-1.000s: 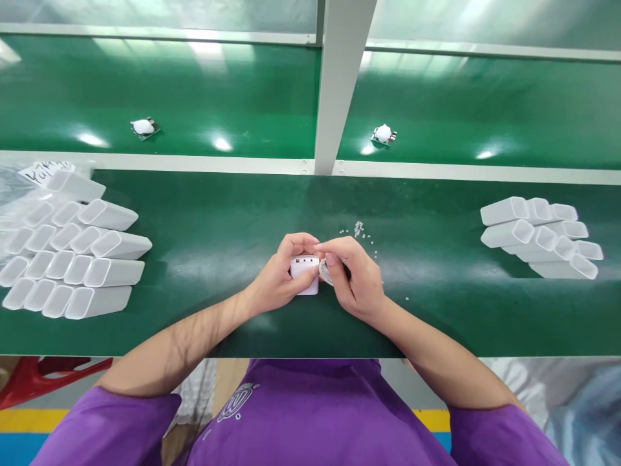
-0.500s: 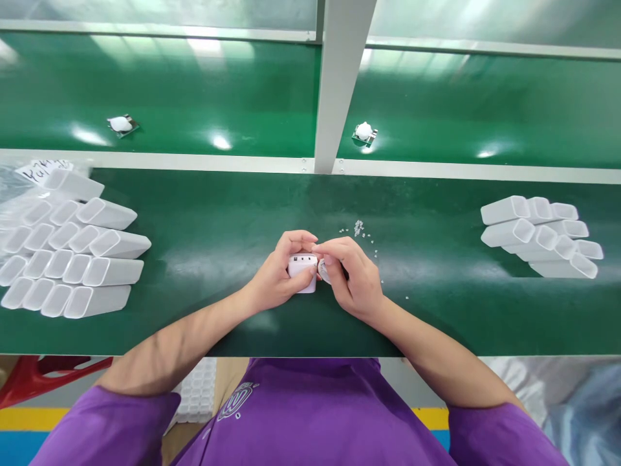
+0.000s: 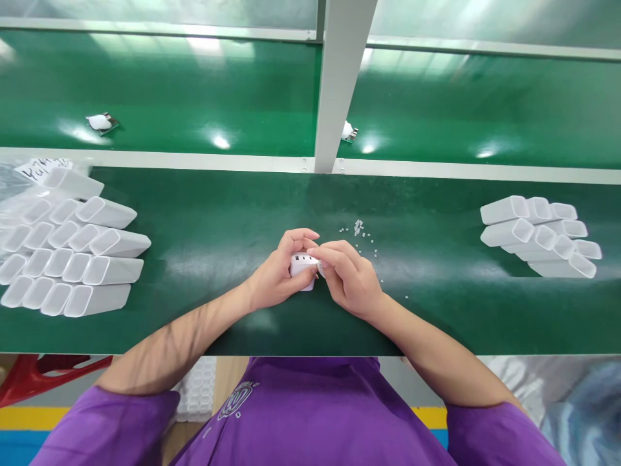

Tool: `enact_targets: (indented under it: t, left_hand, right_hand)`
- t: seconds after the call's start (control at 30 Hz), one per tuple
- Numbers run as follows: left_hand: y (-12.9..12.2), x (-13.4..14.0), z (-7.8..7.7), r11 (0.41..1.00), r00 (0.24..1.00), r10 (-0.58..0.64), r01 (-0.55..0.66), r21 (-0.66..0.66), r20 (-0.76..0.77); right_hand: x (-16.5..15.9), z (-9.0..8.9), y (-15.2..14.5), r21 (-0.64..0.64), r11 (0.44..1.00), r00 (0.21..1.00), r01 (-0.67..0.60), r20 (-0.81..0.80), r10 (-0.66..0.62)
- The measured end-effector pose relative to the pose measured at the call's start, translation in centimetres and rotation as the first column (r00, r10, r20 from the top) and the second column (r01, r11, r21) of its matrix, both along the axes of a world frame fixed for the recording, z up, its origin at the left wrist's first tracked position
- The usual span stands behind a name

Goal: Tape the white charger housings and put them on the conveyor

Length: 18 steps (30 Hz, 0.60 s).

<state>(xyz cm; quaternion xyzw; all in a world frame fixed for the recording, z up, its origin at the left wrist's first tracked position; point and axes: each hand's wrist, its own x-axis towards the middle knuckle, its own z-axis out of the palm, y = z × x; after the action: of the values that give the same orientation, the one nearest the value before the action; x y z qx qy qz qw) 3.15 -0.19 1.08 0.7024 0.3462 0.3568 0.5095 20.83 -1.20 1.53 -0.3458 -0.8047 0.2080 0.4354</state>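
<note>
Over the middle of the green bench, my left hand (image 3: 279, 275) is closed around a small white plastic housing (image 3: 301, 264), thumb across its front. Small dark openings show along the housing's upper edge. Against its right side, my right hand (image 3: 352, 277) pinches a small white part (image 3: 321, 267), mostly covered by the fingers, so its full shape is hidden. Just beyond the right hand lies a loose scatter of tiny clear pieces (image 3: 358, 227).
White open-ended housings (image 3: 109, 272) are stacked at the left beside a clear plastic bag (image 3: 14, 184). A smaller stack of housings (image 3: 504, 233) lies at the right. Behind a pale rail, small circuit boards with white domes (image 3: 101, 122) sit on a green belt (image 3: 194, 97). A grey post (image 3: 339, 84) rises centrally.
The circuit boards on the belt have shifted left, one now partly behind the post. My right fingers have turned slightly and cover more of the small white part. The left hand barely moved.
</note>
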Motion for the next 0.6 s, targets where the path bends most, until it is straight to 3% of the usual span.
enact_targets:
  t: [0.17,0.37,0.6]
  left_hand:
    - [0.21,-0.14,0.11,1.000,1.000,0.013,-0.012,0.021,-0.008]
    - [0.08,0.07,-0.03,0.992,0.999,0.052,-0.053,-0.117,-0.008]
    - [0.31,0.06,-0.59,0.972,0.970,0.058,-0.001,-0.235,0.236]
  right_hand:
    - [-0.07,-0.30,0.07,-0.054,0.998,1.000,0.008,0.009,-0.008]
    - [-0.28,-0.31,0.14,-0.071,0.997,0.999,0.029,-0.041,-0.032]
    - [-0.05,0.28,0.51,-0.145,0.986,0.988,0.080,-0.117,-0.097]
